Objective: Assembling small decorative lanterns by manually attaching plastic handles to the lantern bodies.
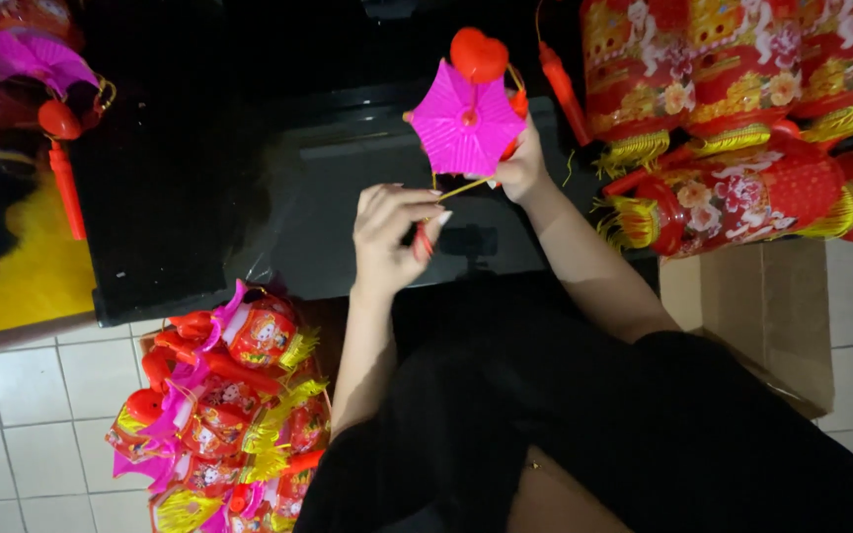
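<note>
My right hand (pixel 522 170) holds up a toy lantern with a bright pink pleated umbrella-shaped top (pixel 466 125) and a red heart knob (pixel 478 53) above it. A thin yellow cord (pixel 461 190) runs from the lantern toward my left hand (pixel 392 235). That hand pinches the cord together with a small red piece (pixel 423 240) between its fingertips. Both hands hover over a black surface (pixel 190 197), above my lap in dark clothing.
A pile of small red, pink and yellow lanterns (pixel 229 405) lies on the white tiled floor at lower left. Larger red lanterns with gold fringe (pixel 742 128) are stacked at upper right beside a cardboard box (pixel 772 306). Another pink-topped lantern (pixel 41 69) lies at upper left.
</note>
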